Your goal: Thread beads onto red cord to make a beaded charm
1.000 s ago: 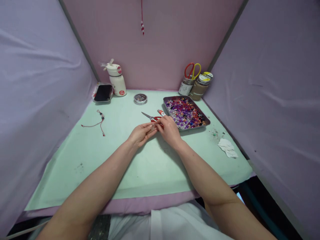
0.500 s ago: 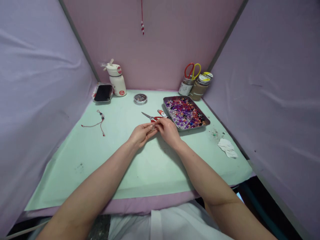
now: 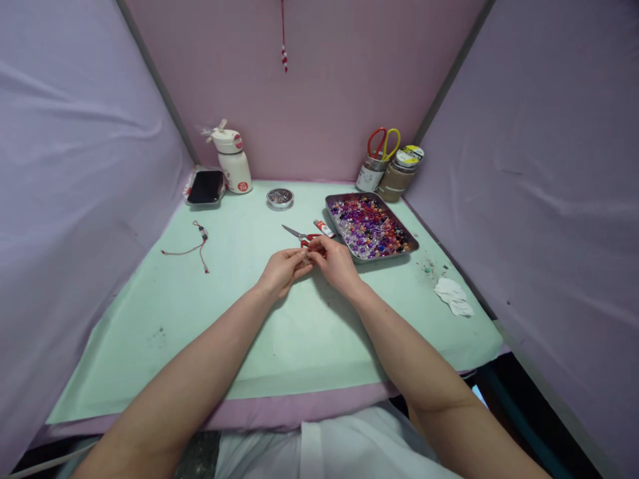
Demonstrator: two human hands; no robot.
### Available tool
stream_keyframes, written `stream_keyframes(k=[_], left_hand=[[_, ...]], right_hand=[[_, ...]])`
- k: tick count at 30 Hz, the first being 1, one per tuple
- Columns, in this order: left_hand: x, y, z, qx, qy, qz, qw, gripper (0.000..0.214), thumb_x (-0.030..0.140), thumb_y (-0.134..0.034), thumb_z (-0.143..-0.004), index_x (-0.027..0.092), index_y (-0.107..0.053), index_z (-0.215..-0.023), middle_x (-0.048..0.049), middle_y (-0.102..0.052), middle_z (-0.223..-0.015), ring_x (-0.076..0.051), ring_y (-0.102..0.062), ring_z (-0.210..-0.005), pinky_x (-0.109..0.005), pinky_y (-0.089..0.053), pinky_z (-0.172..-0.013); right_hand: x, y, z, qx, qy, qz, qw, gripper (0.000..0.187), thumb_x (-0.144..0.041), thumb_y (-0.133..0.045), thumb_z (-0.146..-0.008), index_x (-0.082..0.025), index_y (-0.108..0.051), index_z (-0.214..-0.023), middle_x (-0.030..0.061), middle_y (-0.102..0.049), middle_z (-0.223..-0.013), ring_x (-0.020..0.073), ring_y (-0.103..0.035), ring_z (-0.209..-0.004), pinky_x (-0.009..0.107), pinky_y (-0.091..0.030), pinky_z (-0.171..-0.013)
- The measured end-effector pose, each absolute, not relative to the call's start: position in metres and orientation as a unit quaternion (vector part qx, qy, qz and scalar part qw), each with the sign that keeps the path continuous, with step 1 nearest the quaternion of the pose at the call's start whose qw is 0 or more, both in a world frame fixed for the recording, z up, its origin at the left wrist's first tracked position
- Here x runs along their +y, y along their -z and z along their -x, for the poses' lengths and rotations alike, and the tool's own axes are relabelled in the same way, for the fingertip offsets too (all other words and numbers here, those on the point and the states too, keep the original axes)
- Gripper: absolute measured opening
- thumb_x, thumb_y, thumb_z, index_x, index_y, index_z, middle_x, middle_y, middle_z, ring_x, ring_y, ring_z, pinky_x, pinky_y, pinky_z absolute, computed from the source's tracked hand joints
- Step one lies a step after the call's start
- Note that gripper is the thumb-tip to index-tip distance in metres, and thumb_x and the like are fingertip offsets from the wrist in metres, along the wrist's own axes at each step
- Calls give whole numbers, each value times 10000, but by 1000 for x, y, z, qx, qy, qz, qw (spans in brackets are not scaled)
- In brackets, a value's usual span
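Note:
Over the middle of the table my two hands meet at the fingertips. My left hand (image 3: pixel 282 271) is closed in a pinch on a small cluster of what look like clear beads (image 3: pixel 306 260). Pressed against the same spot, the fingers of my right hand (image 3: pixel 334 265) are closed too; what they pinch is too small to make out. Just beyond my fingertips lie red-handled scissors (image 3: pixel 298 233), their handles partly covered by my right hand. A small red and white tube (image 3: pixel 324 228) rests beside them. To the right sits a metal tray (image 3: pixel 360 260) full of purple, red, clear and dark beads.
A corded bracelet (image 3: pixel 202 234) lies at the left. Behind stand a phone (image 3: pixel 206 187), a white bottle (image 3: pixel 235 169), a round dish (image 3: pixel 280 198), a can (image 3: pixel 370 174) with red and yellow scissors, and a jar (image 3: pixel 397 181). Crumpled tissue (image 3: pixel 453 297) lies right.
Both hands stay at the same place, with small shifts of the fingers around the clear beads. The right fingertips have bent slightly more. Other things on the table stay put.

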State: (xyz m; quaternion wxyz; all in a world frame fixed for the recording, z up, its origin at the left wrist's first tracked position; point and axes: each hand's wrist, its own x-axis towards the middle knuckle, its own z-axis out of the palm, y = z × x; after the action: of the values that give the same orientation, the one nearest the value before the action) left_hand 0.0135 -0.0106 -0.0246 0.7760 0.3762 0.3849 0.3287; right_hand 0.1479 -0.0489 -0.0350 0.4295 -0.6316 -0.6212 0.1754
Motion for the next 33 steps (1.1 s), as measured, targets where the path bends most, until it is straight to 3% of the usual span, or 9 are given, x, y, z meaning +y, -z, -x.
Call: stream_keyframes(k=[13, 26, 33], left_hand=[[-2, 28, -10, 383, -330, -317, 803, 182, 78, -504, -881, 56, -685, -880, -106, -710, -815, -100, -680, -738, -165, -564, -748], [-7, 30, -12, 381, -313, -365, 790, 147, 91, -551, -870, 74, -694, -840, -103, -710, -880, -85, -663, -745, -208, -537, -832], [-8, 29, -9, 374, -249, -409, 794, 125, 102, -579, -850, 73, -701, -841, -126, -717, -882, -104, -672, -740, -208, -551, -774]], right_hand=[[-52, 26, -150, -621, -181, 624, 439, 97, -162, -532, -803, -189, -621, -830, 28, -699, -855, 149, -630, -778, 284, -471, -751], [-51, 32, -147, -633, -171, 631, 413, 184, -163, -560, -805, -206, -594, -981, 11, -677, -814, 157, -609, -758, 293, -455, -743], [-51, 23, -155, -641, -172, 617, 423, 149, -228, -519, -854, -181, -661, -859, 56, -673, -935, 162, -608, -862, 297, -451, -794]])
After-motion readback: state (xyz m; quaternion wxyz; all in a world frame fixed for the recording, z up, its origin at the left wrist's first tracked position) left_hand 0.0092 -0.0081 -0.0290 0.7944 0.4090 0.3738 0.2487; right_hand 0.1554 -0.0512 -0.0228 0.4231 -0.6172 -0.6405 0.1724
